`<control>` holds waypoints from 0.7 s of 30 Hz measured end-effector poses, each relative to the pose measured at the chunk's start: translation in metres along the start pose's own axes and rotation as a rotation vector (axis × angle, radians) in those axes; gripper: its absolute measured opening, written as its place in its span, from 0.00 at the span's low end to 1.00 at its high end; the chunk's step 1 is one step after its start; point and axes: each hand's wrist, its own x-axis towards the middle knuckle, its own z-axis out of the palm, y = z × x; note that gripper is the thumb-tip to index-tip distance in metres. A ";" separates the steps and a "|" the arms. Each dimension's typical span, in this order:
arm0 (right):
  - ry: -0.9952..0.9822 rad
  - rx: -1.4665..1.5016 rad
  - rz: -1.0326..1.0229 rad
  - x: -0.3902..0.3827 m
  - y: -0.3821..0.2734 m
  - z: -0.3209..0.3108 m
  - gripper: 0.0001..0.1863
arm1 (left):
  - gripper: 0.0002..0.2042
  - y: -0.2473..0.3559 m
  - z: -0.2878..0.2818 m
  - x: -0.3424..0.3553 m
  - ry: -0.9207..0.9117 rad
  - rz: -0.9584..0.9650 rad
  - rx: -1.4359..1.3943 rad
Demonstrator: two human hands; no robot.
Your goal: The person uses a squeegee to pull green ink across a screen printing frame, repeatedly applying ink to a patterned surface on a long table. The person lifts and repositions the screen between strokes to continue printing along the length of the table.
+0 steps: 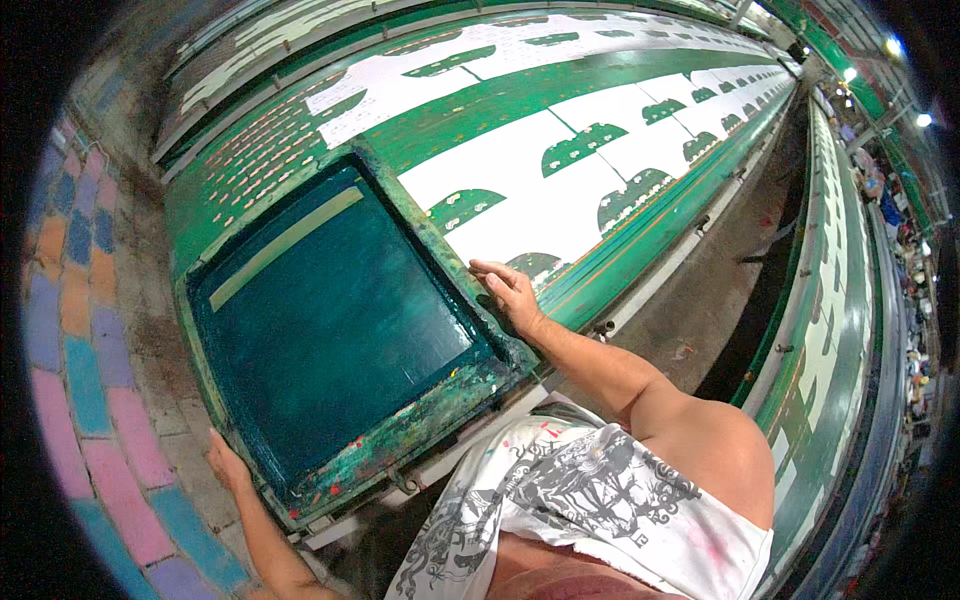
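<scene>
A large screen-printing frame (420, 412) lies tilted in front of me on the near end of a long green printing table. Its inside is coated with dark teal ink (330, 330), and a pale greenish strip (290, 245) crosses the far part. My left hand (230, 465) grips the frame's outer left edge near the front corner, most of its fingers hidden. At the right edge my right hand (508, 292) is open, fingers stretched out, fingertips close to or touching the frame's outer side. Whether those fingertips press on it is unclear.
White sheets (500, 150) with green half-round shapes run far along the green table (450, 115). A rail (690, 235) with small stops follows its right edge. Beyond a grey floor aisle (725, 300) stands another table (825, 330). Coloured paving (130, 420) lies left.
</scene>
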 end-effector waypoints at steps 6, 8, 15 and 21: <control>-0.067 0.127 0.142 0.001 -0.028 0.003 0.30 | 0.41 -0.021 -0.007 0.008 -0.145 0.020 -0.112; -0.096 0.195 0.152 0.001 -0.042 0.007 0.33 | 0.43 -0.016 0.000 0.008 -0.066 0.012 -0.184; -0.166 0.121 0.028 0.021 -0.086 0.011 0.37 | 0.48 0.024 -0.017 0.014 -0.175 -0.251 -0.322; -0.229 0.036 -0.072 0.076 -0.112 -0.075 0.36 | 0.51 0.117 -0.009 -0.036 -0.139 -0.299 -0.605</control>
